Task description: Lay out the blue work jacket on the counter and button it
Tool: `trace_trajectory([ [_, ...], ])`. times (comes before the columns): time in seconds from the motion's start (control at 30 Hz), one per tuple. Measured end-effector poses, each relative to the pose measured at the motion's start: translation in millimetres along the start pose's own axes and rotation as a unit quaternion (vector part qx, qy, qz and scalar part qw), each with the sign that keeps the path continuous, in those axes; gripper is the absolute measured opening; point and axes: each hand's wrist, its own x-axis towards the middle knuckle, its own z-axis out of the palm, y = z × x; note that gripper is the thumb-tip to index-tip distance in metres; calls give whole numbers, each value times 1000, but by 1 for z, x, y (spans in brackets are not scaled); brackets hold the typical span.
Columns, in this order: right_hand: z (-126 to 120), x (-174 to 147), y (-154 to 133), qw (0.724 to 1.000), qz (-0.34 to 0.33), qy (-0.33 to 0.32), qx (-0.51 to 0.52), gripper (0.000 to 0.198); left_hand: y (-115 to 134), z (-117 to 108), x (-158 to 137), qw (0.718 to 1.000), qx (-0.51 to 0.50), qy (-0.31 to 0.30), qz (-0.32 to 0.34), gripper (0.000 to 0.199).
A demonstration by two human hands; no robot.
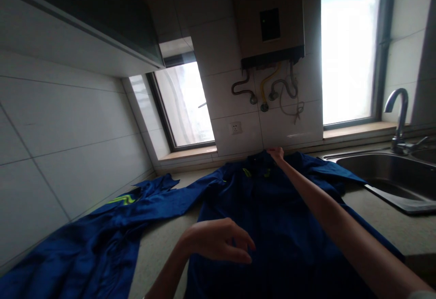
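A dark blue work jacket [245, 199] with small yellow-green trim lies spread over the countertop, its collar toward the tiled wall. My right hand [276, 153] reaches far forward and pinches the jacket at its collar. Above the lower front of the jacket hovers my left hand [221, 242], fingers loosely curved and apart, with nothing in it. On the left lies a second blue garment [98, 240] with yellow-green stripes; one jacket sleeve [177, 199] stretches over to it. The other sleeve [334, 169] reaches the sink's edge.
A steel sink [384, 167] with a curved faucet [402, 108] is at the right. A water heater [269, 17] with pipes hangs on the wall, above a socket [235, 127]. An overhead cabinet [85, 31] juts out at upper left. Speckled countertop [156, 253] shows between the garments.
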Motion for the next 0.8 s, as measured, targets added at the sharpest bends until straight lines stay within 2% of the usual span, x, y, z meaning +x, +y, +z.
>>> trace_trajectory([
  [0.1,-33,20,-32,996,-73,-45,-28,13,3,-6,1,992,10,126,11,37],
  [0.17,-60,29,-62,977,-168,-108,-70,19,3,-17,8,970,36,238,2,37],
  [0.2,-75,31,-78,950,-248,-153,-115,26,3,-26,14,954,56,294,-2,37],
  [0.27,-103,27,-114,870,-393,-211,-209,39,2,-53,30,911,114,397,4,40],
  [0.3,-116,21,-132,834,-439,-224,-247,44,3,-69,40,886,145,439,11,43],
  [0.33,-128,14,-150,810,-470,-223,-273,47,4,-87,51,861,173,478,20,48],
  [0.4,-149,-4,-184,778,-511,-199,-306,48,9,-123,75,826,204,524,38,62],
  [0.43,-158,-13,-199,766,-531,-176,-317,46,12,-140,87,823,205,527,51,69],
  [0.5,-175,-26,-224,743,-573,-116,-326,38,19,-170,108,837,188,508,78,74],
  [0.57,-195,-32,-242,724,-607,-46,-326,29,26,-193,120,864,169,465,95,59],
  [0.63,-219,-33,-253,714,-617,30,-331,25,33,-211,119,892,152,417,87,36],
  [0.73,-258,-33,-261,711,-589,136,-359,25,45,-228,98,926,99,362,37,32],
  [0.77,-270,-35,-262,720,-566,163,-367,31,49,-232,89,926,74,370,30,34],
  [0.8,-279,-38,-263,740,-534,183,-365,37,54,-235,79,919,62,387,31,35],
])
